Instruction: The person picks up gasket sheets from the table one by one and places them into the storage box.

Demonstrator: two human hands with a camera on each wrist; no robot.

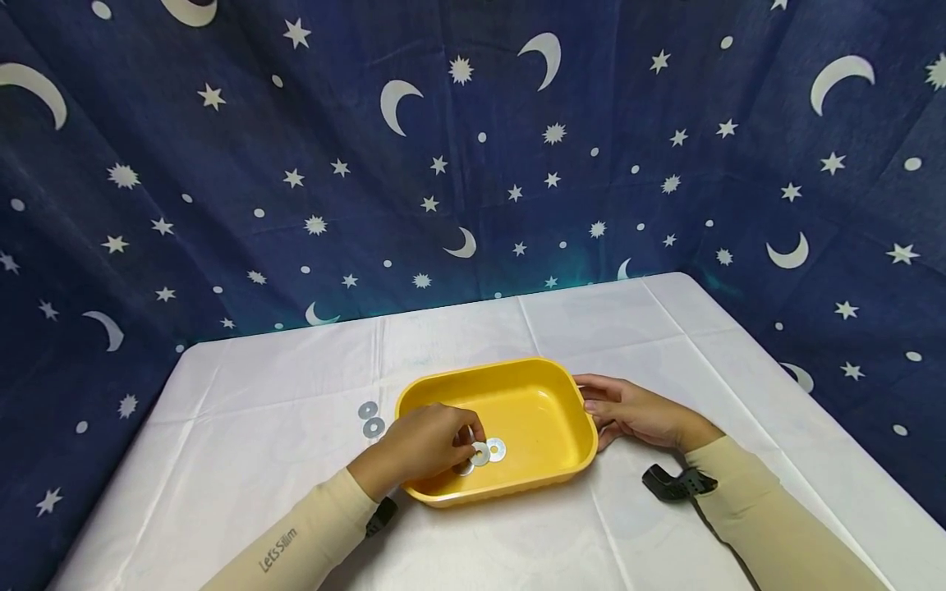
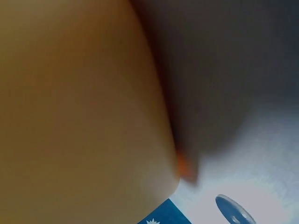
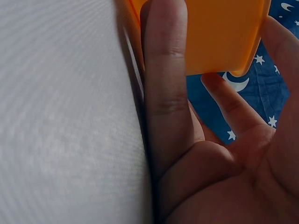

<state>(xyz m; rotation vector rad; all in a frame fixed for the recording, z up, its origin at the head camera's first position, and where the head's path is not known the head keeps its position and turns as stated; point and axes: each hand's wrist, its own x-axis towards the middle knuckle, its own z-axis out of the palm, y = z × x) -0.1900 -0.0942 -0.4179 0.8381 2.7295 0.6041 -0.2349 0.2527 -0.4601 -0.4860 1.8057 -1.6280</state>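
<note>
A yellow rectangular tray [image 1: 535, 410] stands on the white-covered table. My left hand [image 1: 436, 439] reaches over its left side, and its thumb and fingertips pinch a flat metal washer [image 1: 481, 454] low inside the tray. Beside it on the tray floor lies another washer [image 1: 497, 449], and a third washer [image 1: 464, 469] shows partly under the fingers. At the tray's right end is my right hand [image 1: 639, 410], its fingers extended against the outer wall. In the right wrist view, a straight finger [image 3: 168, 60] lies along the tray's orange-looking wall [image 3: 219, 37].
Two more washers, an upper washer [image 1: 368, 402] and a lower washer [image 1: 374, 435], lie on the tablecloth left of the tray. A dark blue curtain [image 1: 502, 98] with moons and stars hangs behind the table [image 1: 458, 328] and along its sides.
</note>
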